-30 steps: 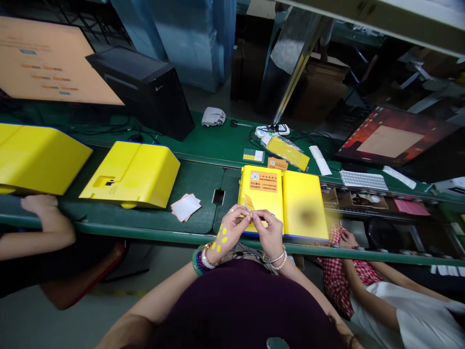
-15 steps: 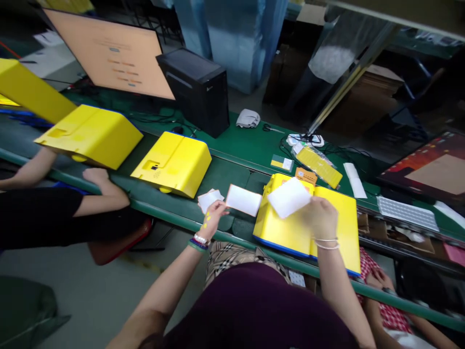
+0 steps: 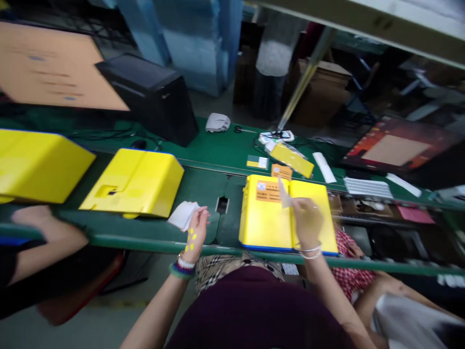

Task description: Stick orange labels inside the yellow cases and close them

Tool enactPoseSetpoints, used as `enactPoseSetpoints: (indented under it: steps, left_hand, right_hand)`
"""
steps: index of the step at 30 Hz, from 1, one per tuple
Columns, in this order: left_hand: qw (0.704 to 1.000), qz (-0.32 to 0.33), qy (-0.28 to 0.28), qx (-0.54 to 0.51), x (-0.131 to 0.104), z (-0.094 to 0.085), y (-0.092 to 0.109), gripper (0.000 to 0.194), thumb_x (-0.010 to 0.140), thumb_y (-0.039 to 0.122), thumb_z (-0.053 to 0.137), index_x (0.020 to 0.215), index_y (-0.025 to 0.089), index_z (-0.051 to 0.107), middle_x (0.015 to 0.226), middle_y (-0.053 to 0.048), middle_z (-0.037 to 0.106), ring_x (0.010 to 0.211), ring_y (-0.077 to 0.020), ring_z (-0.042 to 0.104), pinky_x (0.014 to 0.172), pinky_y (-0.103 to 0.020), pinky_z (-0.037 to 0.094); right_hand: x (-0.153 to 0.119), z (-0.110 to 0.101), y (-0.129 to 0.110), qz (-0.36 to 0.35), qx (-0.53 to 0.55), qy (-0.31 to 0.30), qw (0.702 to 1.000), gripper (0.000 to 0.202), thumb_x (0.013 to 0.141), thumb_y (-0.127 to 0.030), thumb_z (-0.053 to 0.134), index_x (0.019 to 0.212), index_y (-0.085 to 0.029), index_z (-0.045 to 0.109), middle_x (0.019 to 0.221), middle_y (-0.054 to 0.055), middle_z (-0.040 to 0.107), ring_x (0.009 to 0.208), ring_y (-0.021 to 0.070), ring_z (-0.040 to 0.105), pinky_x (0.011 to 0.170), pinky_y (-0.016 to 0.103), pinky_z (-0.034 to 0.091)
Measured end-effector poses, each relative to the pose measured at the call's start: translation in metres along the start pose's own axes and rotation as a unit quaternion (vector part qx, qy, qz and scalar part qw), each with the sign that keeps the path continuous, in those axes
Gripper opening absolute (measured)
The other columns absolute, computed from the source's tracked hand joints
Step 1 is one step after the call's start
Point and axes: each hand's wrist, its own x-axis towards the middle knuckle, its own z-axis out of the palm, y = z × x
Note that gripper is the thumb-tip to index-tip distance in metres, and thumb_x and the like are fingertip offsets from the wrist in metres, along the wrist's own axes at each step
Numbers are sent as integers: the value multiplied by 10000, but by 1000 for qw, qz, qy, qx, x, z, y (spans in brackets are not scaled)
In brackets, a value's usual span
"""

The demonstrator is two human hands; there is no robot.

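Upper view dim; right hand [image 3: 308,220] blurred; peach screen [image 3: 60,70] smeared, seemingly unreadable.

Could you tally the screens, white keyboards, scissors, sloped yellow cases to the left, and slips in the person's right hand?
Screens: 2
White keyboard: 1
Scissors: 1
Sloped yellow cases: 2
Slip in right hand: 1
Total: 7

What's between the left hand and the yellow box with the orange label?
The head view shows green surface between the left hand and the yellow box, with a rectangular opening.
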Motion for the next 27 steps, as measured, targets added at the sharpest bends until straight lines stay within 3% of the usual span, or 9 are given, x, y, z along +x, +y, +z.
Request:
enactPoseSetpoints:
  steps: [3, 5, 8, 12, 14, 17, 20, 22, 27]
  left_hand:
    - [932, -38, -283, -221, -55, 58, 49, 520, 884, 543, 519, 1282, 208, 540, 1285, -118, 614, 1191, -266, 580, 953, -409, 507]
    - [890, -93, -348, -278, -85, 90, 70, 488, 876, 520, 560, 1239, 194, 579, 1307, -120, 612, 1219, -262, 567, 987, -404, 500]
    - [887, -118, -333, -296, -107, 128, 80, 407, 861, 433, 614, 1182, 185, 608, 1303, -103, 621, 1216, -248, 570, 970, -370, 519]
    - [898, -105, -335, -265, -118, 160, 78, 442, 885, 414, 594, 1275, 210, 556, 1331, -98, 602, 1190, -265, 588, 865, -367, 570]
    - [897, -95, -356, -242, -127, 172, 80, 439, 897, 419, 587, 1287, 221, 552, 1351, -94, 588, 1208, -273, 574, 850, -362, 575]
    - [897, -92, -378, -210, -143, 189, 84, 418, 905, 425, 581, 1270, 221, 571, 1349, -94, 588, 1198, -273, 573, 849, -361, 573]
    - [903, -93, -379, -181, -151, 205, 81, 441, 898, 448, 580, 1275, 220, 570, 1335, -104, 591, 1162, -274, 587, 847, -374, 565]
    - [918, -79, -357, -152, -146, 214, 74, 458, 883, 469, 588, 1266, 219, 570, 1310, -112, 600, 1142, -270, 593, 825, -368, 557]
    - [980, 63, -189, -5, -108, 241, 59, 433, 749, 404, 739, 1115, 207, 619, 1053, -75, 655, 1015, -213, 592, 825, -321, 493]
  right_hand:
    - [-23, 17, -13, -166, -51, -106, 979, 159, 931, -252, 538, 863, -202, 673, 851, 63, 706, 833, 198, 642, 782, 345, 500]
    - [-32, 20, -13, -193, -81, -180, 961, 145, 934, -243, 539, 919, -226, 682, 900, 63, 711, 876, 209, 636, 803, 359, 487]
    - [-34, -1, 6, -138, -36, -221, 965, 144, 914, -308, 586, 1002, -258, 689, 985, 61, 708, 973, 228, 618, 873, 392, 475]
    - [-16, -52, 63, 78, 55, -79, 992, 293, 878, -420, 605, 1096, -235, 669, 1049, 88, 687, 1013, 233, 605, 908, 418, 472]
    - [-4, -72, 94, 196, 112, -30, 974, 414, 805, -488, 660, 1104, -200, 662, 995, 91, 693, 945, 228, 623, 868, 408, 486]
    - [9, -87, 127, 309, 236, -79, 918, 474, 682, -521, 756, 997, -172, 689, 901, 70, 707, 843, 202, 634, 827, 369, 498]
    - [15, -91, 142, 345, 312, -135, 875, 376, 610, -478, 821, 776, -166, 695, 777, 37, 696, 741, 169, 609, 760, 325, 492]
    - [18, -93, 148, 353, 334, -125, 865, 351, 587, -456, 840, 697, -168, 673, 699, 13, 670, 681, 151, 583, 702, 299, 480]
    - [36, -104, 161, 352, 303, -67, 883, 323, 629, -463, 809, 703, -178, 678, 700, 11, 659, 673, 151, 569, 661, 288, 464]
